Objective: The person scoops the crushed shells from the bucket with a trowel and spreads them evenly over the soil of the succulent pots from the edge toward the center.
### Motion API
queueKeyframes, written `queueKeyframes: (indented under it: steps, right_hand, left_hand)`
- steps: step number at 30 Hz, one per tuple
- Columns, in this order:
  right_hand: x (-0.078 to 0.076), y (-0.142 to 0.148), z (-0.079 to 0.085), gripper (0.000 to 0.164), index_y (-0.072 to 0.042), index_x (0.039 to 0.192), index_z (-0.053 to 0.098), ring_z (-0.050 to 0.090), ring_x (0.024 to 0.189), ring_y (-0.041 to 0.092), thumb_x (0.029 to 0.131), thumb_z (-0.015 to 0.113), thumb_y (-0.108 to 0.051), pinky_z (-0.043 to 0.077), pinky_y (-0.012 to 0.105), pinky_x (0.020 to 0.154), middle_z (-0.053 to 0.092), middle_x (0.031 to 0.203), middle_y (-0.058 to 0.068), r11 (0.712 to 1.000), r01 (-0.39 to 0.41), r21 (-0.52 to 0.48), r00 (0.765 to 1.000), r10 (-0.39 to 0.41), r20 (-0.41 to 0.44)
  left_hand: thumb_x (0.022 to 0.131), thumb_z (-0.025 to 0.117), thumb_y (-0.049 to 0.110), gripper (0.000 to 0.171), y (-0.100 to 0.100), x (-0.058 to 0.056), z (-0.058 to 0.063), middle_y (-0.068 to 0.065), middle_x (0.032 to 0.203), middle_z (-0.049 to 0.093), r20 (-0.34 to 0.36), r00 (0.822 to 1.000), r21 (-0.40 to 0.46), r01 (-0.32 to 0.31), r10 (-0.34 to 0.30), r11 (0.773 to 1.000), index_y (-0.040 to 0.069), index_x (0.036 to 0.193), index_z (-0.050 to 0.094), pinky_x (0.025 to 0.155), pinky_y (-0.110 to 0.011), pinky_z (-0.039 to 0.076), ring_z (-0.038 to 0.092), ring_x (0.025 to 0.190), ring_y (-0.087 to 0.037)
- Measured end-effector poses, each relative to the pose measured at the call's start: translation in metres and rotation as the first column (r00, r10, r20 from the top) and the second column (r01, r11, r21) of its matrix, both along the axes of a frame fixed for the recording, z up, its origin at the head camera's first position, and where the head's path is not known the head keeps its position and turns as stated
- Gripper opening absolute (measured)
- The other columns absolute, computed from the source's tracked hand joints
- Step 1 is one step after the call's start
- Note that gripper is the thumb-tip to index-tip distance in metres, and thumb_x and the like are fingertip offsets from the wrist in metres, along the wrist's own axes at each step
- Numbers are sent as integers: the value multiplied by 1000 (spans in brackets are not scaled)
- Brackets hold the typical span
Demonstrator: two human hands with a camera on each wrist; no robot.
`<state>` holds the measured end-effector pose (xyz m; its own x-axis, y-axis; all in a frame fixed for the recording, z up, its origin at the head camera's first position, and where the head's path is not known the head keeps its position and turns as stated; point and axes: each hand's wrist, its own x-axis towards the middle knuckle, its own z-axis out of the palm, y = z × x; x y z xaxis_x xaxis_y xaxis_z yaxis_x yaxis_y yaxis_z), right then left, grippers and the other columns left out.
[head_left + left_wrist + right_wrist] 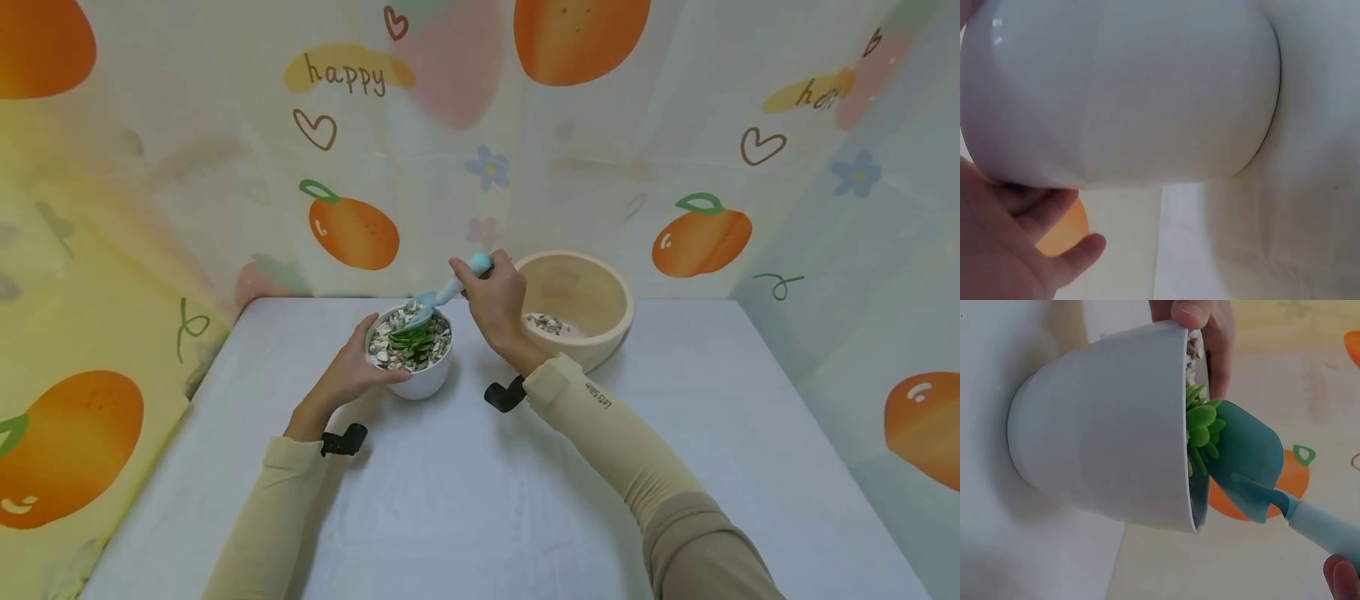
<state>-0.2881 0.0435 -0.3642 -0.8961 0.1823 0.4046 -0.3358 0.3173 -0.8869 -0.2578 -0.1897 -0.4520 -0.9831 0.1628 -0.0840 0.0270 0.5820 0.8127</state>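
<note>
A white flowerpot point(422, 385) stands on the table, filled with small pebbles point(381, 342) around a green succulent point(1201, 428). My left hand point(347, 367) grips the pot's left side, thumb along the near rim. In the left wrist view, some fingers point(1082, 251) extend past the pot's smooth wall. My right hand point(497, 296) holds a light-blue toy-like trowel point(450, 292) by its handle, over the pot's far right side. Its blade point(1250, 456) tilts down into the pot mouth, right behind the leaves.
Just right of the pot is a large cream bowl point(618, 321) with some pebbles point(546, 323) on its bottom. A white cloth point(450, 517) covers the table. Fruit-printed curtains point(570, 192) hang behind and at both sides. Black wrist cameras point(345, 439) sit on both wrists.
</note>
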Motion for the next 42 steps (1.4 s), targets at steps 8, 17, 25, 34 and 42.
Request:
queueKeyframes:
  steps: [8, 17, 25, 34, 42]
  right_hand:
    - [0, 2, 5, 35, -6, 84, 54, 66, 59, 17, 88, 70, -37, 50, 23, 52, 67, 71, 11, 999, 0, 37, 1000, 1, -22]
    - [0, 1, 4, 34, -8, 82, 53, 65, 58, 17, 88, 70, -36, 48, 24, 51, 66, 68, 10, 999, -7, 33, 1000, 8, -30]
    - [1, -2, 8, 36, -7, 79, 54, 66, 56, 17, 87, 72, -37, 45, 21, 50, 67, 65, 10, 993, 22, 114, 995, -10, -104]
    - [4, 0, 13, 38, -8, 75, 50, 66, 54, 17, 88, 72, -36, 46, 21, 49, 64, 62, 10, 991, 18, 130, 990, 0, -138]
    - [4, 0, 10, 38, -9, 72, 48, 56, 48, 16, 88, 72, -35, 36, 21, 47, 58, 56, 7, 984, 60, 171, 983, -28, -180]
  left_hand:
    - [71, 85, 43, 124, -3, 2, 3, -22, 159, 19, -29, 999, -15, 43, -44, 999, 6, 157, 3, 114, -62, 25, 24, 145, -40]
    - [71, 86, 36, 121, -8, -3, 0, -21, 160, 21, -24, 998, 28, 54, -54, 998, 12, 157, 4, 114, -63, 25, 26, 144, -41]
    - [70, 86, 45, 124, 2, 3, -1, -21, 158, 21, -41, 999, -5, -2, 2, 1000, 8, 157, 6, 114, -62, 26, 24, 145, -40]
    - [71, 85, 41, 123, -8, -2, 4, -22, 160, 16, -32, 995, -51, 91, -92, 995, 8, 157, 4, 113, -66, 24, 20, 146, -42]
    - [69, 86, 44, 124, 1, 3, 4, -19, 160, 21, -24, 999, -6, 42, -43, 999, 8, 157, 7, 114, -63, 25, 25, 145, -39]
